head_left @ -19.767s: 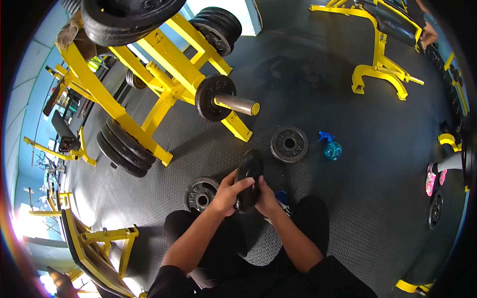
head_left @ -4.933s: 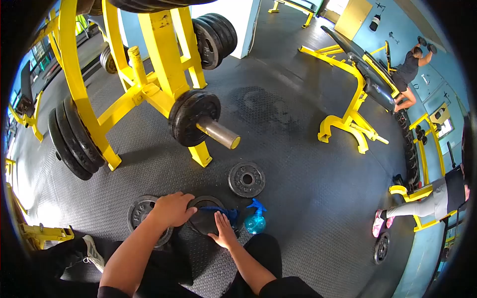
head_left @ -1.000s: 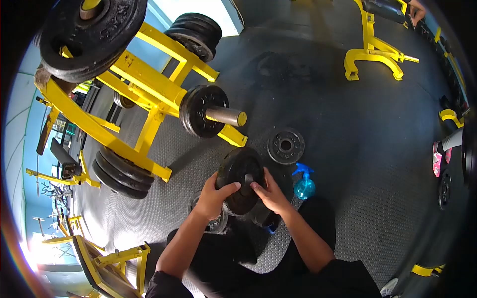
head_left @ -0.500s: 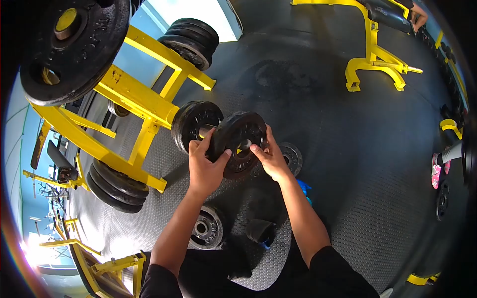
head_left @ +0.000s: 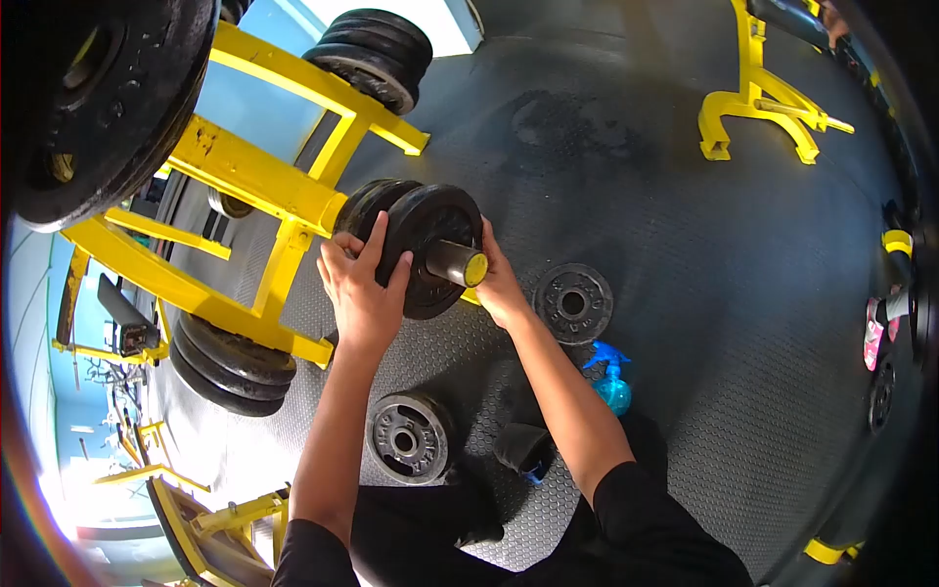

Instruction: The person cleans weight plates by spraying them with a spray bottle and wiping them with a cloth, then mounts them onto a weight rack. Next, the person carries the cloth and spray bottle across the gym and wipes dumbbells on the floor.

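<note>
A black weight plate (head_left: 423,230) sits around the metal peg (head_left: 454,262) with the yellow end, which sticks out through its centre hole. My left hand (head_left: 364,284) grips the plate's left side, thumb on its front face. On the right rim is my right hand (head_left: 499,279), its fingers partly hidden behind the plate and peg. Right behind, another black plate (head_left: 364,207) hangs on the same peg of the yellow rack (head_left: 264,186).
Plates lie on the floor: one (head_left: 573,304) at right, others stacked (head_left: 408,437) near my legs. A blue spray bottle (head_left: 612,386) and a dark cup-like object (head_left: 521,448) stand nearby. Large plates (head_left: 117,108) load the rack's upper left. A yellow bench frame (head_left: 753,103) is farther off.
The held plate has moved left and onto the peg, whose yellow end now pokes through the hole. Both hands went with it, the right thumb leaving the plate's centre.
</note>
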Available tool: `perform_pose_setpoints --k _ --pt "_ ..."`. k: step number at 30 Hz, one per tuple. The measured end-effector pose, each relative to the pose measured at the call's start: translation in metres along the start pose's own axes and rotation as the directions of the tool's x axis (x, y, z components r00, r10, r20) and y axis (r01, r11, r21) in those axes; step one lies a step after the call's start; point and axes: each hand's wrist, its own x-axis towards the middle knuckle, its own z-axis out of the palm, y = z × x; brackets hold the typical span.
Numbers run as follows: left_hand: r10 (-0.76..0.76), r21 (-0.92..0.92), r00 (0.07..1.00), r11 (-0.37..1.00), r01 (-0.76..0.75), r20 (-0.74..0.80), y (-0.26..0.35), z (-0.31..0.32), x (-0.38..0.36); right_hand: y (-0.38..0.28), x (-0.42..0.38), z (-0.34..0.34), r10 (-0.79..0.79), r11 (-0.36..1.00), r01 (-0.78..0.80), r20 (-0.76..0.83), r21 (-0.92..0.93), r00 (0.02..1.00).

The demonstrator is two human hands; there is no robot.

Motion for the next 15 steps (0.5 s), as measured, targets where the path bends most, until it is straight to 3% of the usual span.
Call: perform_pose_setpoints --k 2,5,9,11,12,14,15 --pt "-0.019 0.042 1.000 0.999 0.020 -0.008 -0.007 0.002 0.002 0.006 0.009 0.005 -0.040 0.980 0.045 0.025 -0.192 0.999" --pt "-0.072 0.120 0.997 0.990 0.072 0.000 -0.016 0.002 0.005 0.033 0.017 0.009 0.012 0.985 -0.021 -0.052 -0.169 0.999" --pt "-0.068 0.166 0.997 0.984 0.064 0.021 -0.028 0.006 0.003 0.056 0.029 0.003 -0.047 0.953 0.051 0.020 -0.299 0.999" --pt "-0.067 0.168 0.997 0.984 0.063 0.023 -0.027 0.008 0.001 0.066 0.031 -0.004 -0.251 0.788 0.216 0.019 -0.576 0.968" --pt "-0.087 0.194 0.995 0.978 0.076 0.046 -0.024 0.008 -0.001 0.060 0.025 -0.006 -0.254 0.787 0.218 0.018 -0.577 0.967" --pt "-0.106 0.152 0.994 0.983 0.100 0.034 -0.011 -0.002 -0.012 0.044 0.005 -0.012 0.015 0.716 -0.014 -0.006 -0.698 1.000" --pt "-0.132 0.114 0.991 0.985 0.128 0.028 -0.003 -0.011 -0.022 0.049 -0.009 -0.027 0.047 0.679 -0.028 0.005 -0.734 0.999"
